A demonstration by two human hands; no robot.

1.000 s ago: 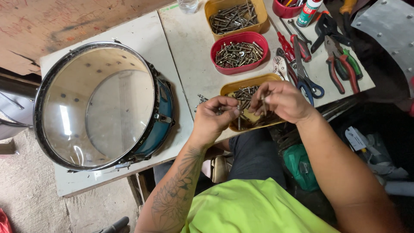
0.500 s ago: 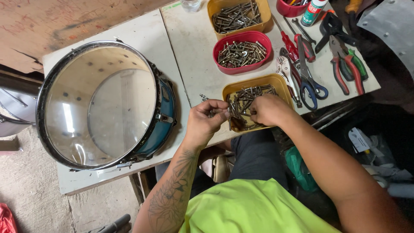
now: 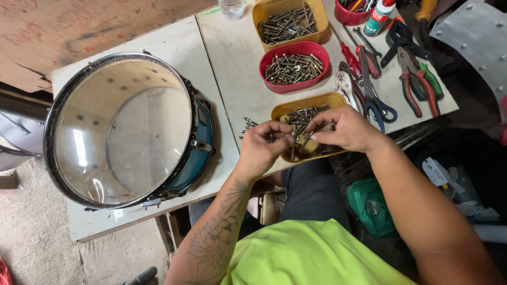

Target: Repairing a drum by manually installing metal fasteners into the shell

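Observation:
My left hand [image 3: 265, 146] and my right hand [image 3: 343, 128] meet over a yellow oblong tub [image 3: 296, 106] full of long metal screws at the table's near edge. Both hands pinch screws between thumb and fingertips, the fingertips nearly touching above the tub's left half. A few loose screws [image 3: 247, 125] lie on the white table just left of my left hand. A blue-shelled drum [image 3: 127, 129] with a clear head and chrome hoop lies flat on the table to the left.
Further back stand a red oval tub of screws [image 3: 294, 67] and a second yellow tub of screws [image 3: 288, 21]. Pliers, cutters and scissors [image 3: 388, 79] lie to the right, with a red cup [image 3: 353, 10] and spray can [image 3: 378, 16] behind.
My right hand has lifted from deep in the near yellow tub and moved left to meet my left hand. The view has shifted slightly.

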